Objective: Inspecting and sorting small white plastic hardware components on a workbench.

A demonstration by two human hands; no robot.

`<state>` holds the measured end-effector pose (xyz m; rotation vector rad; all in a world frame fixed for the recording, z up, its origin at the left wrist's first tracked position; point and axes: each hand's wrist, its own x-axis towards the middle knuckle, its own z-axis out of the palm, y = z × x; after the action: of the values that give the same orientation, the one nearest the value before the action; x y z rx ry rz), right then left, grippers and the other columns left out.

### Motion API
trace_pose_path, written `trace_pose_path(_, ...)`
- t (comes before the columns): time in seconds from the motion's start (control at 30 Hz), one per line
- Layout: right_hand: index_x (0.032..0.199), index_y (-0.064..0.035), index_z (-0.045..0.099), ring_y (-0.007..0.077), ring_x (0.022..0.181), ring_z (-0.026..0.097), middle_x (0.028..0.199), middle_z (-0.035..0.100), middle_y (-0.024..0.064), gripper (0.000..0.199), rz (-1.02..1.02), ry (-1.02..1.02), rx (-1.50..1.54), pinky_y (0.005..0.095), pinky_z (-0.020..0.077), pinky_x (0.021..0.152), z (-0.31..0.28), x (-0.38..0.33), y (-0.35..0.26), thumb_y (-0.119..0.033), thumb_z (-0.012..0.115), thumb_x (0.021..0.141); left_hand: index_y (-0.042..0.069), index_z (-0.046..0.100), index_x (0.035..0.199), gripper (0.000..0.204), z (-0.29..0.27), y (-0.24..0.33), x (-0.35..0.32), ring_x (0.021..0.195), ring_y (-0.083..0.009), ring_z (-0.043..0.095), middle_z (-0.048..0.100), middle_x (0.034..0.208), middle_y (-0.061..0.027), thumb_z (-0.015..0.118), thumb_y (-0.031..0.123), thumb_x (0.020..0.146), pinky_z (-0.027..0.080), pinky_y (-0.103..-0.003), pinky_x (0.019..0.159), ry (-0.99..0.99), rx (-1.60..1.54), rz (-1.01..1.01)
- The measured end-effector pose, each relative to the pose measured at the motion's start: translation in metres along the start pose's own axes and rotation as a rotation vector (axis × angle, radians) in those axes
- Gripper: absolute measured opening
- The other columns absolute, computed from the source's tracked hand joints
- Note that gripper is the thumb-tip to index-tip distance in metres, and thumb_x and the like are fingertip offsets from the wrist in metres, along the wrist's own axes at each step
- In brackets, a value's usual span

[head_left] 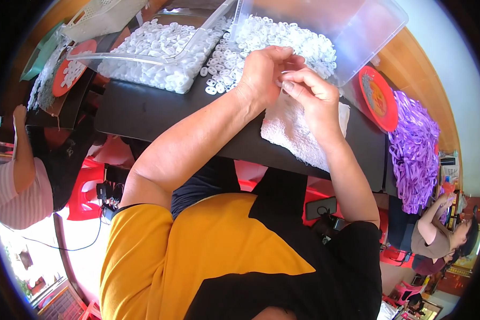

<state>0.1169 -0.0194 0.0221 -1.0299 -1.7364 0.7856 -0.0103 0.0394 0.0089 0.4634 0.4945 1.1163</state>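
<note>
My left hand [264,72] and my right hand [313,96] meet above a white towel [293,130] on the black table [144,114]. Their fingertips pinch a small white plastic ring [284,79] between them; most of it is hidden by the fingers. Just beyond the hands a heap of white plastic rings [282,40] spills from a tipped clear plastic bin [357,32]. A second clear bin [160,53] full of the same rings lies to the left.
A red plate [378,98] and a pile of purple straps [416,149] lie at the right. Another red plate [72,69] with rings sits at the far left. One person sits at the left [21,181], another at the lower right [437,234]. Red stools stand below the table.
</note>
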Motion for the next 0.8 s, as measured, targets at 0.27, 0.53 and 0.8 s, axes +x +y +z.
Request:
trace_pose_path(0.27,0.097,0.001,0.067,0.0087,0.076,0.059,0.087,0.066,0.0035,0.015,0.414,0.094,0.128,0.0219,0.0438,0.068,0.012,0.004,-0.023,-0.009,0.066,0.086,0.002,0.05,0.096,0.013,0.011,0.004,-0.01,0.085,-0.029,0.062,0.063,0.096,-0.0161,0.054,0.014,0.091,0.051,-0.042,0.078,-0.001,0.081,0.087)
trace_pose_path(0.53,0.095,0.0022,0.065,0.0101,0.078,0.06,0.088,0.066,0.0034,0.011,0.198,0.114,0.163,0.0238,0.0463,0.075,0.017,0.001,-0.014,-0.004,0.064,0.087,0.001,0.053,0.097,0.011,0.012,-0.001,-0.01,0.083,-0.0266,0.062,0.063,0.093,-0.0157,0.054,0.011,0.091,0.052,-0.04,0.074,0.028,0.042,0.096)
trace_pose_path(0.8,0.095,-0.0007,0.067,0.011,0.073,0.06,0.086,0.066,0.0044,0.013,0.351,0.208,0.263,0.0214,0.0425,0.068,-0.006,0.003,-0.022,-0.01,0.064,0.087,-0.002,0.061,0.088,0.012,0.01,-0.007,-0.011,0.079,-0.0196,0.063,0.065,0.084,-0.011,0.06,0.01,0.088,0.052,-0.031,0.069,0.105,0.349,0.205)
